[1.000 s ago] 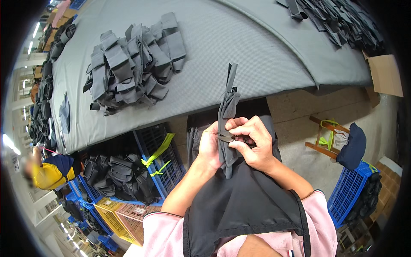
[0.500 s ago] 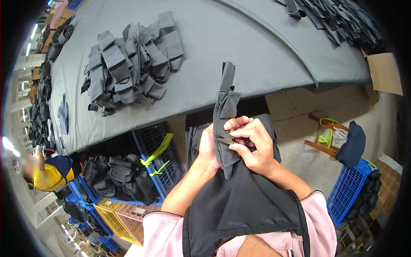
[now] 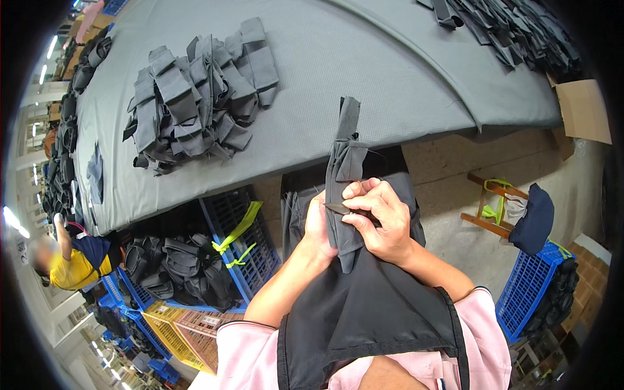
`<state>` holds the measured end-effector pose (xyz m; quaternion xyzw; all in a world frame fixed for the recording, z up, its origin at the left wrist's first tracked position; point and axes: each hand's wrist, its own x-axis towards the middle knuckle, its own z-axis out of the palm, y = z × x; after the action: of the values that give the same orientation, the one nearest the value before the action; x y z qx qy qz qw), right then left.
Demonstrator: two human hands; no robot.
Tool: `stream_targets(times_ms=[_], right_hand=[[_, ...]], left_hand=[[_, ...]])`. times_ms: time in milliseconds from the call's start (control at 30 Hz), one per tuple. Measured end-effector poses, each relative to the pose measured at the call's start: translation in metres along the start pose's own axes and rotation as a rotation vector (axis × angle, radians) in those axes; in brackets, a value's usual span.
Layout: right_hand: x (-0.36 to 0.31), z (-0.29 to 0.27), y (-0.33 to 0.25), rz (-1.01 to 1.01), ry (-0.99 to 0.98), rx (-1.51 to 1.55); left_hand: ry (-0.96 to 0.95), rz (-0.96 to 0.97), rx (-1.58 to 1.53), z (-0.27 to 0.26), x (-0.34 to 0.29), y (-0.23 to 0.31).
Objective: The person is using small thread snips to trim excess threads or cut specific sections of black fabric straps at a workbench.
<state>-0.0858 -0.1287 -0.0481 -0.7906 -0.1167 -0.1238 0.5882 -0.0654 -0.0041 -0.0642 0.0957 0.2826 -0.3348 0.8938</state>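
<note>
My left hand (image 3: pixel 318 224) is closed on a dark grey sewn fabric piece (image 3: pixel 346 159), a long folded strip that stands up from my lap toward the table edge. In my right hand (image 3: pixel 385 218) is a pair of small thread snips (image 3: pixel 338 208), mostly covered by my curled fingers. Its pointed blades lie across the strip, with the tips near its left edge by my left fingers. Whether a thread is between the blades is too small to tell. A black apron (image 3: pixel 374 305) covers my front below both hands.
On the grey-covered table (image 3: pixel 312 71) rests a heap of similar grey fabric pieces (image 3: pixel 195 97); another pile (image 3: pixel 513 32) lies far right. Blue crates (image 3: pixel 530 292) and a wooden stool (image 3: pixel 487 205) stand on the floor. A person in yellow (image 3: pixel 75 266) is at far left.
The snips' blades, spread before, now appear together. My right hand has shifted slightly left over the strip. At far left, the other person's arm has risen a little.
</note>
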Motion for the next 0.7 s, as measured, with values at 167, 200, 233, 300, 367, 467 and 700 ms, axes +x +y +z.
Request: stream_targets(times_ms=[167, 200, 233, 300, 367, 467, 700], right_hand=[[0.002, -0.012, -0.007, 0.135, -0.031, 0.156], [0.007, -0.009, -0.005, 0.146, -0.060, 0.166], [0.011, -0.006, -0.007, 0.285, -0.091, 0.247], [0.014, -0.002, -0.002, 0.365, -0.109, 0.332], [0.012, -0.005, 0.000, 0.438, -0.093, 0.430], [0.002, -0.011, -0.008, 0.613, -0.184, 0.541], [0.002, -0.026, -0.018, 0.446, -0.100, 0.202]], left_hand=[[0.109, 0.186, 0.379, 0.010, -0.005, -0.002], [0.081, 0.205, 0.406, 0.005, -0.007, -0.001], [0.094, 0.280, 0.481, 0.007, -0.009, -0.003], [0.005, 0.384, 0.524, 0.006, -0.010, -0.002], [-0.051, 0.299, 0.437, 0.015, -0.017, 0.002], [-0.155, 0.276, 0.476, 0.022, -0.019, 0.008], [-0.007, 0.334, 0.647, 0.018, -0.015, 0.019]])
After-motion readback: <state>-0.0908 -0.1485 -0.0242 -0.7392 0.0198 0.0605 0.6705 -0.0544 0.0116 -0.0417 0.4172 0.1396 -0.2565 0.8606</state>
